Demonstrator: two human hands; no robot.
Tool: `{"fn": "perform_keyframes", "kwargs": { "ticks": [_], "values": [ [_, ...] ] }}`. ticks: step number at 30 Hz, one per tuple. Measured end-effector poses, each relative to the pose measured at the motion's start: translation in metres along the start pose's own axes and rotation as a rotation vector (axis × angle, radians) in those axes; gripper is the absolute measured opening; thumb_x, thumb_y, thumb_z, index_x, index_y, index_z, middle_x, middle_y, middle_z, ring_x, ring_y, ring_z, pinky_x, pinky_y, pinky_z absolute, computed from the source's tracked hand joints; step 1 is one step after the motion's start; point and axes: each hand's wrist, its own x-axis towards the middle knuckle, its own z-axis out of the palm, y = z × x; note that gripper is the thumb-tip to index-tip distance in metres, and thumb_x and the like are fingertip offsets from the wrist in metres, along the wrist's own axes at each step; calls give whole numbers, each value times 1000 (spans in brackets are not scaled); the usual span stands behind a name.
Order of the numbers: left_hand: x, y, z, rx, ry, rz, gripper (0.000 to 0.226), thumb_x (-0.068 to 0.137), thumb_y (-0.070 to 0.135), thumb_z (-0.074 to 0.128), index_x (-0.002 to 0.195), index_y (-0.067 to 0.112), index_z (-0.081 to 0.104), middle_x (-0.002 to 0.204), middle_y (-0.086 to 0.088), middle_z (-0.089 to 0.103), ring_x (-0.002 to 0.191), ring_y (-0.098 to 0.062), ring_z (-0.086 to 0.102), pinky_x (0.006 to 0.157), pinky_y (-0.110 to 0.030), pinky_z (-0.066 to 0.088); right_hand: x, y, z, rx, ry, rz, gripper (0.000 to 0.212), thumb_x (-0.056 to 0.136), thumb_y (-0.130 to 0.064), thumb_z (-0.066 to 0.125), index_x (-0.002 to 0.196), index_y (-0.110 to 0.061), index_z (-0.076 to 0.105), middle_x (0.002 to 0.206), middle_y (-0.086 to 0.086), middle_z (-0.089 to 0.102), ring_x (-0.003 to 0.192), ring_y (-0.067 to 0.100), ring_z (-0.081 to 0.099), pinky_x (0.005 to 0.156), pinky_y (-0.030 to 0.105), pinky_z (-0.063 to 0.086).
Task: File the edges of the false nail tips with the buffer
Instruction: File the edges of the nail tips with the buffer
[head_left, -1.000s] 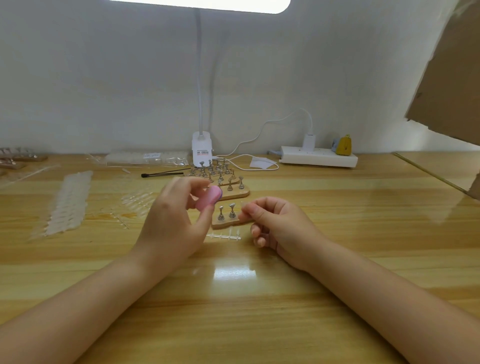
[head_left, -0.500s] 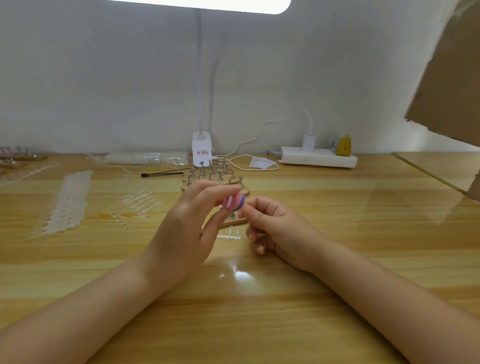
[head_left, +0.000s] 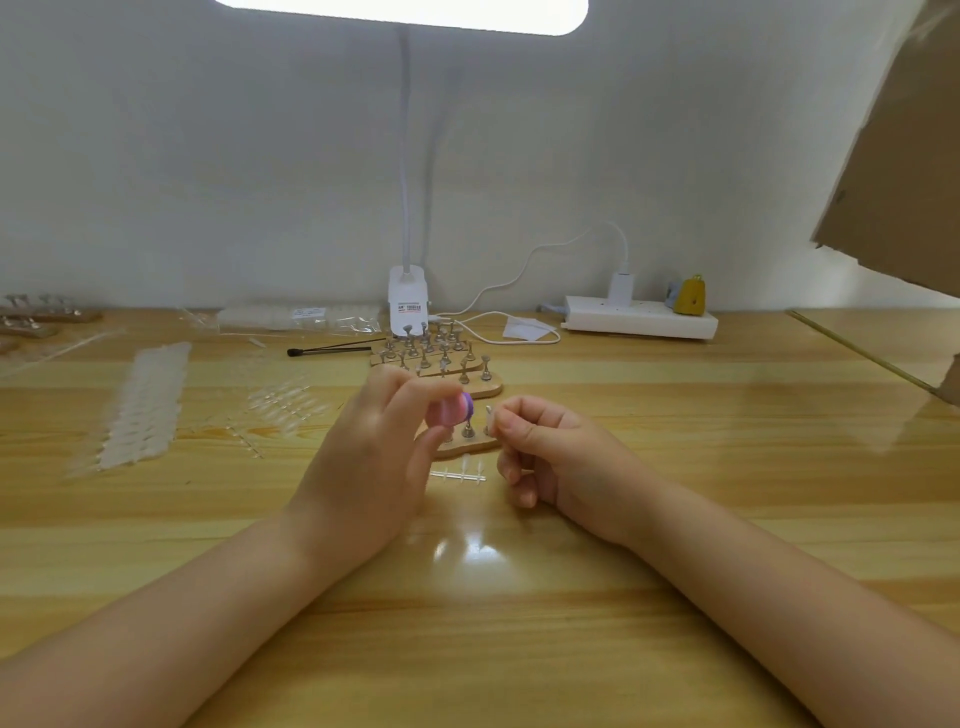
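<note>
Since your left hand (head_left: 371, 467) pinches the pink-and-purple buffer (head_left: 453, 409) w/ curled fingers (head_left: 426, 395), its purple end faces right, just beside the false nail tip (head_left: 489, 414). Your right hand (head_left: 558, 457) pinches that tip upright at thumb & forefinger, above the wooden stand (head_left: 467, 444). Gap's small; buffer hand's the one to close it, I'd say.

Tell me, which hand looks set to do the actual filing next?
The left hand, probably: it grips the pink and purple buffer right beside the nail tip that the right hand pinches steady.
</note>
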Motion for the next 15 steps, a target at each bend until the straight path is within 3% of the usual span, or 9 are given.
{"fn": "perform_keyframes", "kwargs": {
  "ticks": [3, 7, 12, 15],
  "values": [
    [1, 8, 2, -62, -31, 137, 25, 89, 8, 61, 113, 12, 54, 97, -8, 56, 86, -22, 59, 78, -37, 51, 1, 1, 1, -40, 15, 11, 9, 92, -20, 55, 86, -14, 58, 66, -10, 59, 55, 8, 49, 44, 20, 39],
    [-2, 4, 1, 163, -95, -59, 32, 78, -2, 70, 108, 9, 66, 92, -10, 59, 83, -31, 59, 73, -48, 50, 0, -3, -2, 86, 28, 28, 10, 82, -22, 58, 79, -13, 55, 64, -8, 55, 54, 9, 47, 42, 20, 37],
    [-2, 4, 1, 332, -234, -32, 23, 89, 28, 55, 104, 17, 70, 88, 0, 65, 86, -29, 58, 78, -41, 46, 4, -1, -4, 172, 124, 54, 18, 79, -26, 61, 79, -9, 54, 59, 1, 44, 50, 10, 45, 38, 19, 36],
    [-4, 3, 4, 268, -295, -111, 32, 91, 42, 57, 113, 21, 66, 95, 7, 66, 94, -21, 57, 84, -37, 42, 4, -1, -4, 149, 116, 71, 21, 78, -25, 63, 84, -6, 55, 59, 1, 48, 51, 10, 47, 37, 19, 36]
  ]
}}
